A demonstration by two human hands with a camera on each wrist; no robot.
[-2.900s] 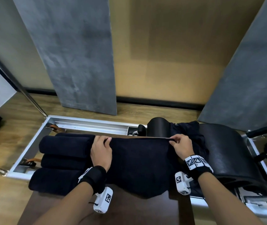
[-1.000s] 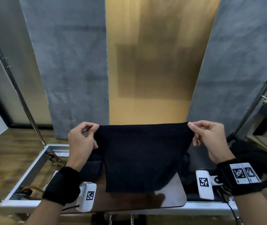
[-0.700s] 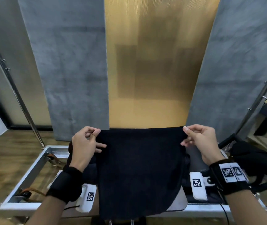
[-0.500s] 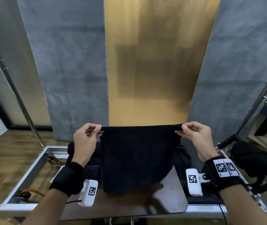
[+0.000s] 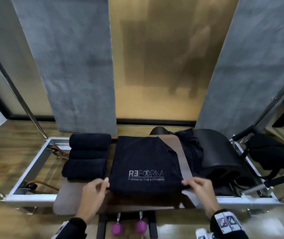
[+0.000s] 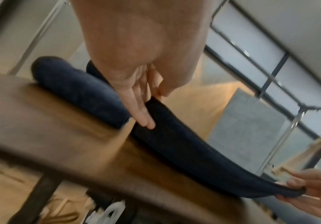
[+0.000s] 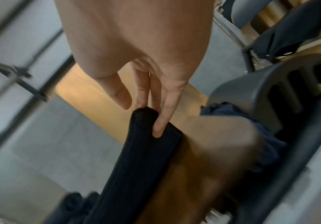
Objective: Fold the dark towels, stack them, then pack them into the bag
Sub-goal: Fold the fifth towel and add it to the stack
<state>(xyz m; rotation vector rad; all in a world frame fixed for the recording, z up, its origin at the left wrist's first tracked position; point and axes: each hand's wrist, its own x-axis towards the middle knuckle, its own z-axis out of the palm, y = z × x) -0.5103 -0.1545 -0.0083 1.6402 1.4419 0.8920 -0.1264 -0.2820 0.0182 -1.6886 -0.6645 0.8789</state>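
Both hands pinch the dark towel's (image 5: pixel 145 163) near corners, left hand (image 5: pixel 93 192) at left, right hand (image 5: pixel 200 191) at right; it lies on the brown board (image 5: pixel 70 202), folded towels (image 5: pixel 87 156) just left.

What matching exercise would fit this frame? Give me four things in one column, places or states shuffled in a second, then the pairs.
Things:
1. logo towel
2. folded towels
3. purple balls
4. black bag

Places or states:
A. hanging below the near edge of the wooden board
B. spread flat, near corners held by the left hand and right hand
C. at the far right, past the black arched barrel
D. lined up to the left of the spread towel

Pairs: 1-B, 2-D, 3-A, 4-C
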